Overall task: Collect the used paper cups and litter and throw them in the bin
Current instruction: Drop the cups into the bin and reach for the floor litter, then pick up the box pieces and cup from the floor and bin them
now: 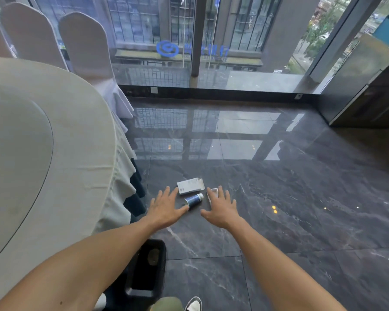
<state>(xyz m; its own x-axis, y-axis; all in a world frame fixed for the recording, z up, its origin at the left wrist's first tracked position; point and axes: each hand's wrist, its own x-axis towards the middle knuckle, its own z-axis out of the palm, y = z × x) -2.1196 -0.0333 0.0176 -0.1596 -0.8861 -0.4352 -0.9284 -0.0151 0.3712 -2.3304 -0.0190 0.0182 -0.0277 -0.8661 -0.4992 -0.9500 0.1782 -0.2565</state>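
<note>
Litter lies on the dark marble floor: a white flat box (pixel 190 186), a blue and white paper cup (pixel 193 199) on its side, and a second white packet (pixel 212 194) partly hidden behind my right hand. My left hand (pixel 166 208) hovers with fingers spread just left of the cup, its thumb close to the cup's rim. My right hand (pixel 221 208) is open too, just right of the cup and over the packet. Neither hand holds anything. A black bin (pixel 147 271) stands on the floor beneath my left forearm.
A round table (pixel 54 153) with a pale cloth and a glass turntable fills the left. Covered chairs (pixel 85 48) stand behind it. Glass windows (pixel 211 41) run along the far side and a dark cabinet (pixel 364 97) stands at the right. My shoe (pixel 193 305) shows at the bottom.
</note>
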